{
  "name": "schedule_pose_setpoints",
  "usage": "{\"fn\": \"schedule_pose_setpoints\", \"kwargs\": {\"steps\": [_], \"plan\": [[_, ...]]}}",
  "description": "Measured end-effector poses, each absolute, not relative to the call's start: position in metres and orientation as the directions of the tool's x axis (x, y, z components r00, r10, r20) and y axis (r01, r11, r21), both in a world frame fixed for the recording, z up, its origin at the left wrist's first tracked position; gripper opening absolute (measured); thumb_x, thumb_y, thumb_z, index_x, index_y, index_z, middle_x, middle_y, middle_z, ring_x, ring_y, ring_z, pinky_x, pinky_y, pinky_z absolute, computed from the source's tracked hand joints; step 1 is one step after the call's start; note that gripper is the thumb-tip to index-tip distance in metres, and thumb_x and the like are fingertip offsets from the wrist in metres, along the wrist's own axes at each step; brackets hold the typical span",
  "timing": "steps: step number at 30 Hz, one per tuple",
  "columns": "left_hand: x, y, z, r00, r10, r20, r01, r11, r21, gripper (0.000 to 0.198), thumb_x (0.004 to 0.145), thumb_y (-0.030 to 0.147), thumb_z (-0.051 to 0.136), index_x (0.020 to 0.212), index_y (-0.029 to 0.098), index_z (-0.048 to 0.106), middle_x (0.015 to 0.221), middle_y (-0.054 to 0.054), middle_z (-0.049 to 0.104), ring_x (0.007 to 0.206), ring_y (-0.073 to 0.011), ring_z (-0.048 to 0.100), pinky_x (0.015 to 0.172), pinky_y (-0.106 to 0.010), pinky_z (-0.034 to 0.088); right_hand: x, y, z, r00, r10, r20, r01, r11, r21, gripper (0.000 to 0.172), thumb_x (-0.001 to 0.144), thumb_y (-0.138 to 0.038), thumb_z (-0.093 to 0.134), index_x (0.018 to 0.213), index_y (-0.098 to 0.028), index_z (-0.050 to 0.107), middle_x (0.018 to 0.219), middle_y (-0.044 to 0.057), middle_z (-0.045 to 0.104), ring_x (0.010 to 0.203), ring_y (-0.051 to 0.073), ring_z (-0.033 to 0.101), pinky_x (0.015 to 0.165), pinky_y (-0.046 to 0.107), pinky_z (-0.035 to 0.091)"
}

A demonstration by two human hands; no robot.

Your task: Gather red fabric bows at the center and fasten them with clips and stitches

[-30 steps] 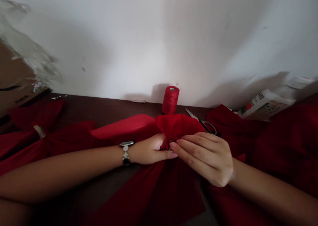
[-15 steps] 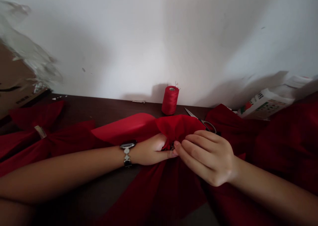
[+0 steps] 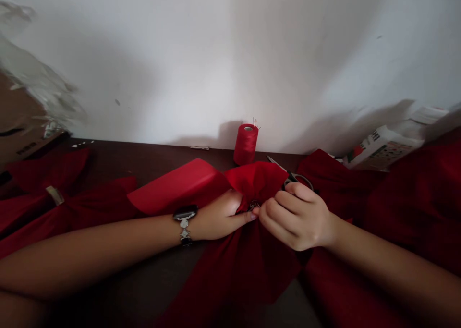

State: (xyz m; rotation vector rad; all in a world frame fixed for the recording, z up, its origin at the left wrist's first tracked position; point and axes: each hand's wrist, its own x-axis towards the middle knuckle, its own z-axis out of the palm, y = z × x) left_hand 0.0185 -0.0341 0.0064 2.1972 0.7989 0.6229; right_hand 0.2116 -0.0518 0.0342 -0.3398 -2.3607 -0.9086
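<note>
A red fabric bow [image 3: 180, 184] with long tails lies gathered in the middle. My left hand [image 3: 216, 215], with a watch [image 3: 185, 213] on its wrist, is closed around the bow's pinched centre, its thumb pointing right. Small metal pieces [image 3: 254, 205], perhaps a clip, show at that centre beside the thumb tip. My right hand [image 3: 297, 215] is closed just right of them, fingers curled and fingertips pinched together near the left thumb. Whatever it pinches is too small or hidden to make out.
A red thread spool [image 3: 246, 144] with pins in its top stands by the wall. Scissors [image 3: 288, 170] lie right of it, a hair clip [image 3: 199, 148] left. Another red bow [image 3: 54, 196] lies at left, more red fabric [image 3: 406, 212] and a white bottle [image 3: 389, 145] at right.
My right hand has curled tighter and turned slightly, moving a little up and left. More of the metal pieces at the bow's centre now show. The bow's left loop has tilted up a little.
</note>
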Motion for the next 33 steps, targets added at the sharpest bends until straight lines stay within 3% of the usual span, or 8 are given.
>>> {"fn": "schedule_pose_setpoints", "kwargs": {"steps": [6,11,17,21,27,33], "plan": [[0.017,-0.034,0.003,0.696,0.699,0.161,0.405,-0.568,0.717,0.020,0.089,0.032,0.045,0.077,0.016,0.050,0.075,-0.002,0.059,0.069,-0.0161,0.055,0.066,-0.028,0.047,0.207,-0.051,0.031,-0.795,0.066,0.603,0.450,0.731,0.513,0.018,0.086,-0.013,0.057,0.068,-0.016,0.057,0.059,-0.001,0.051,0.057,0.012,0.042,0.060,0.032,0.032],[0.017,-0.034,0.003,0.682,0.724,0.106,0.468,-0.543,0.697,0.029,0.088,0.041,0.045,0.073,0.017,0.047,0.071,-0.002,0.056,0.064,-0.0156,0.052,0.062,-0.029,0.045,0.208,-0.049,0.028,-0.775,0.108,0.623,0.452,0.783,0.427,0.021,0.087,-0.014,0.056,0.066,-0.016,0.056,0.058,-0.001,0.050,0.056,0.012,0.040,0.060,0.031,0.032],[0.012,-0.030,0.010,0.708,0.681,0.188,0.333,-0.557,0.761,0.018,0.083,0.033,0.049,0.074,0.018,0.045,0.075,0.000,0.052,0.069,-0.0147,0.049,0.069,-0.028,0.045,0.211,-0.039,0.014,-0.685,0.268,0.677,0.351,0.936,-0.015,0.035,0.096,-0.035,0.041,0.072,-0.014,0.058,0.064,0.004,0.055,0.062,0.014,0.046,0.059,0.028,0.037],[0.006,-0.026,0.011,0.692,0.703,0.164,0.381,-0.549,0.744,0.016,0.080,0.030,0.049,0.071,0.019,0.042,0.072,0.000,0.049,0.068,-0.0149,0.046,0.069,-0.029,0.044,0.210,-0.036,0.009,-0.641,0.354,0.681,0.319,0.930,-0.184,0.035,0.097,-0.028,0.033,0.078,-0.012,0.059,0.071,0.008,0.057,0.065,0.015,0.049,0.062,0.028,0.040],[0.004,-0.023,0.014,0.727,0.667,0.160,0.304,-0.523,0.796,0.013,0.085,0.028,0.041,0.087,0.017,0.048,0.093,-0.004,0.056,0.092,-0.0198,0.052,0.091,-0.034,0.043,0.209,-0.037,0.009,-0.638,0.346,0.688,0.332,0.930,-0.160,0.035,0.096,-0.029,0.035,0.075,-0.014,0.059,0.069,0.007,0.056,0.063,0.015,0.047,0.060,0.028,0.038],[0.000,-0.021,0.009,0.691,0.687,0.225,0.261,-0.527,0.808,0.044,0.089,0.031,0.047,0.129,0.015,0.036,0.122,-0.010,0.053,0.113,-0.0241,0.049,0.102,-0.040,0.038,0.211,-0.037,0.009,-0.610,0.340,0.716,0.337,0.929,-0.154,0.032,0.095,-0.026,0.038,0.073,-0.014,0.059,0.067,0.007,0.056,0.061,0.015,0.045,0.057,0.028,0.035]]}}
